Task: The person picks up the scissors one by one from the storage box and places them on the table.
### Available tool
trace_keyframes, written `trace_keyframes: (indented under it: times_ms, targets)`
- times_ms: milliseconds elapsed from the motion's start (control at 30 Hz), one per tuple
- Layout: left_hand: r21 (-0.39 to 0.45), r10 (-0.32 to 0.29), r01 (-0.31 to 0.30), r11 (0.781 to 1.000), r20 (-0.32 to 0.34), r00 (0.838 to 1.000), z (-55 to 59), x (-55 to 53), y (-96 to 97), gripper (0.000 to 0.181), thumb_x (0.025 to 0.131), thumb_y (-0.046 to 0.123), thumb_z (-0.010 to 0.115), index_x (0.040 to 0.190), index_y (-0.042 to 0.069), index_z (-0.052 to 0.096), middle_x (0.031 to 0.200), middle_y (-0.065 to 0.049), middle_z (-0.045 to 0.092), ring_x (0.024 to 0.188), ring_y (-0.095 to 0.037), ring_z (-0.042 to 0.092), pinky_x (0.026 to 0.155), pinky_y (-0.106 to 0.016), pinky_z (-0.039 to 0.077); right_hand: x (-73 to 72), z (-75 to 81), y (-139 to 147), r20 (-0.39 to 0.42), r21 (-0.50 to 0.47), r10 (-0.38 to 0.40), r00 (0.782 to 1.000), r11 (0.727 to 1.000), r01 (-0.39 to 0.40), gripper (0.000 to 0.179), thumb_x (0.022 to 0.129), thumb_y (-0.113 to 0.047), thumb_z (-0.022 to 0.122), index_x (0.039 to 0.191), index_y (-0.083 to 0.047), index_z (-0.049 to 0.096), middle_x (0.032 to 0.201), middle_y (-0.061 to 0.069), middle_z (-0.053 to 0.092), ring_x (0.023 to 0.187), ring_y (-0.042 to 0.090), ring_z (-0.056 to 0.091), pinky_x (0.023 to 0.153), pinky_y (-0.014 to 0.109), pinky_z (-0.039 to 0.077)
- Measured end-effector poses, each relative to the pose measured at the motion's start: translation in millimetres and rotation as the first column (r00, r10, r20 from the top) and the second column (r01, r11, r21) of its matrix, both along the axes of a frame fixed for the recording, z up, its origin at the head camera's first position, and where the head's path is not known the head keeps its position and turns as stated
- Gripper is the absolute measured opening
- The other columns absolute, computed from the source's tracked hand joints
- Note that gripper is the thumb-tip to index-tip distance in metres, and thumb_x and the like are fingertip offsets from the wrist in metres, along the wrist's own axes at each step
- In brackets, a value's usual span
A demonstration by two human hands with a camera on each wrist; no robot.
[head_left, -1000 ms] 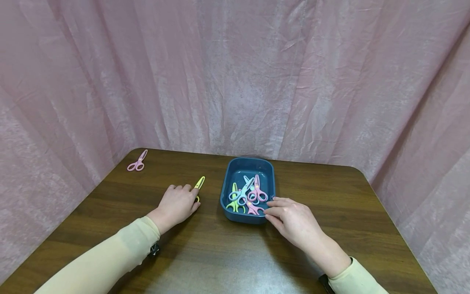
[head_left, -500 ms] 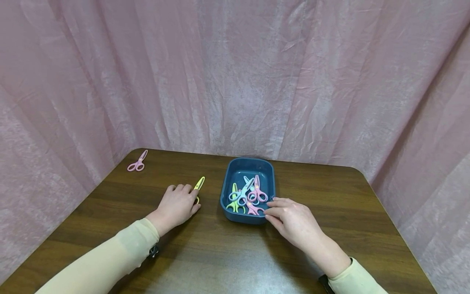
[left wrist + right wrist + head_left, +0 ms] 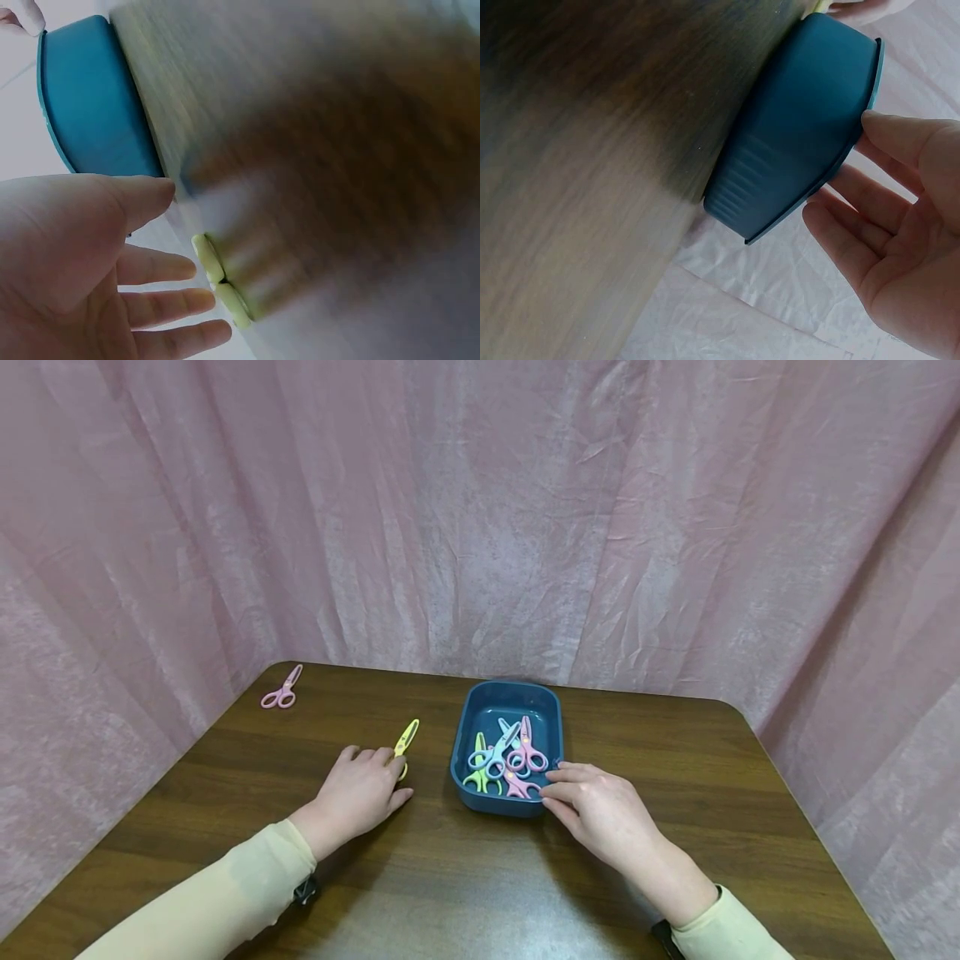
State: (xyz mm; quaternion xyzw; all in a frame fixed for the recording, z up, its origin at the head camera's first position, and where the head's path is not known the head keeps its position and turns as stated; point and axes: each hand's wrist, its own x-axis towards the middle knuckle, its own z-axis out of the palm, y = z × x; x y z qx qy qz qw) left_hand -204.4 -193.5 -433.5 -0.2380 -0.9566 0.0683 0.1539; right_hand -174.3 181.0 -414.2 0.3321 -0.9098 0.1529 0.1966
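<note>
Yellow scissors (image 3: 406, 739) lie on the table left of a dark blue bin (image 3: 467, 714). My left hand (image 3: 360, 792) reaches over their handles from above, fingers extended and thumb held apart. The left wrist view shows the yellow handle loops (image 3: 208, 259) edge-on just beyond my fingertips, with a gap to the thumb. At the bin's near right corner, my right hand (image 3: 600, 810) holds the rim, its thumb against the edge in the right wrist view and a finger partly hidden behind it. Inside the bin lie blue scissors (image 3: 497, 756), pink scissors (image 3: 527, 750) and green scissors (image 3: 480, 768), overlapping.
Another pair of pink scissors (image 3: 282, 690) lies near the table's far left corner. The brown wooden table (image 3: 675, 752) has rounded far corners, and a pink curtain (image 3: 510, 527) hangs right behind its back edge.
My left hand has drawn back slightly toward the lower left, its thumb wider from the fingers, leaving more of the yellow scissors visible. My right hand and the bin stay put.
</note>
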Motion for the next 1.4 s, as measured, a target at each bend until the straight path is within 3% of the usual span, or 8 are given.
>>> trace_keyframes:
  times_ms: [500,633,800,967,1400]
  targets:
    - [-0.015,0.003,-0.002,1.000,0.032,0.999,1.6,6.1,-0.8,0.038,0.097,0.042,0.085,0.109,0.007,0.074,0.118,-0.014,0.075,0.099,-0.035,0.076,0.097,-0.063,0.054,1.0,0.2,-1,0.003,0.013,-0.003,1.000,1.000,0.003,0.014,0.095,-0.016,0.088,0.109,-0.013,0.089,0.123,0.007,0.082,0.126,0.031,0.074,0.103,0.050,0.060]
    - [-0.017,-0.003,0.003,1.000,0.034,0.999,0.8,6.0,-1.7,0.039,0.098,0.041,0.084,0.113,0.007,0.074,0.119,-0.014,0.075,0.099,-0.035,0.077,0.094,-0.062,0.055,0.3,-0.1,-1,0.008,0.009,0.001,1.000,1.000,-0.001,0.014,0.095,-0.015,0.088,0.109,-0.013,0.089,0.123,0.008,0.082,0.126,0.031,0.074,0.103,0.051,0.059]
    - [-0.012,0.012,-0.011,1.000,0.067,0.998,0.9,6.1,-2.1,0.044,0.099,0.041,0.083,0.123,0.005,0.073,0.126,-0.015,0.076,0.108,-0.034,0.077,0.099,-0.064,0.054,1.4,-0.1,-1,0.008,0.018,-0.006,1.000,1.000,0.006,0.015,0.095,-0.017,0.088,0.110,-0.013,0.089,0.123,0.007,0.081,0.126,0.029,0.074,0.103,0.050,0.060]
    - [-0.010,0.018,-0.017,1.000,0.105,0.994,2.8,6.4,-4.0,0.043,0.101,0.041,0.081,0.124,0.006,0.073,0.134,-0.016,0.074,0.117,-0.035,0.075,0.102,-0.065,0.052,1.0,0.5,-1,0.010,0.019,-0.008,1.000,1.000,0.008,0.016,0.095,-0.017,0.089,0.110,-0.013,0.089,0.123,0.007,0.082,0.127,0.029,0.074,0.103,0.050,0.060]
    - [0.018,-0.050,0.048,0.999,0.142,0.989,5.2,3.7,-12.7,0.052,0.101,0.037,0.083,0.134,-0.001,0.068,0.140,-0.019,0.072,0.127,-0.035,0.071,0.110,-0.064,0.050,-1.1,0.6,-1,0.016,0.011,-0.006,1.000,1.000,0.006,0.015,0.094,-0.016,0.089,0.109,-0.013,0.089,0.123,0.008,0.082,0.126,0.031,0.073,0.102,0.051,0.060]
